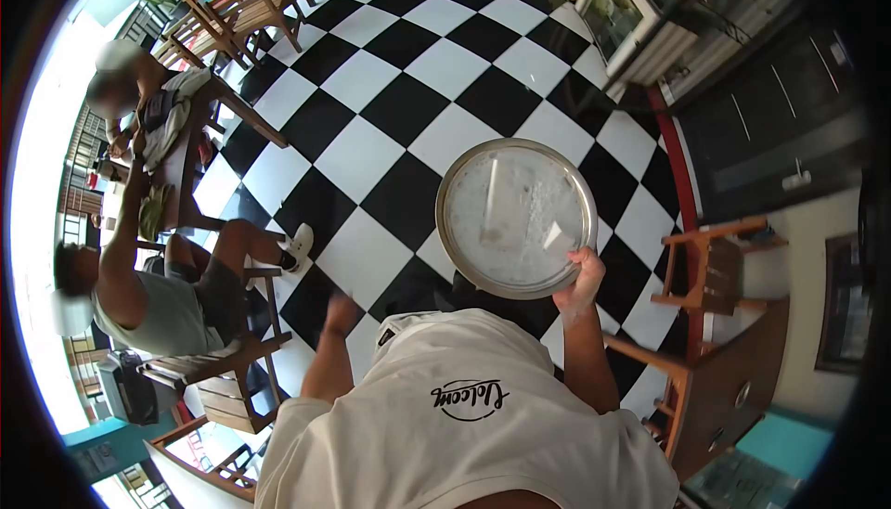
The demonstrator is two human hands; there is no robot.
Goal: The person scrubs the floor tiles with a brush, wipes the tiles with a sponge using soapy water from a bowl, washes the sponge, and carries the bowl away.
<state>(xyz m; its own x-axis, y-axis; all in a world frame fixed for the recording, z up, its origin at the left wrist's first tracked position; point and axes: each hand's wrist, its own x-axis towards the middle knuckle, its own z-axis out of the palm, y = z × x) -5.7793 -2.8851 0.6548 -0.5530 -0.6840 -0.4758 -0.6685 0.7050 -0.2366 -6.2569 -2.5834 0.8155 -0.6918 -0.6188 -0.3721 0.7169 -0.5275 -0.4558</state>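
A round metal tray [515, 272] with a raised rim is out in front of my body, to the right of the middle. My right hand [580, 282] grips its near right edge, with the thumb over the rim. On the tray's worn, shiny surface, close to my thumb, is a small white patch [557, 237]; whether it is a scrap of paper or a reflection I cannot make out. My left hand [341, 312] hangs low at my left side, away from the tray. It is blurred, and its fingers cannot be made out.
Two people sit at a wooden table [190, 175] on the left, one with a foot [299, 247] stretched towards me. Wooden chairs [241, 12] stand at the far left. A glass display cabinet [617, 17], dark door [775, 110] and wooden chair [710, 268] line the right. The floor [408, 198] is checkered.
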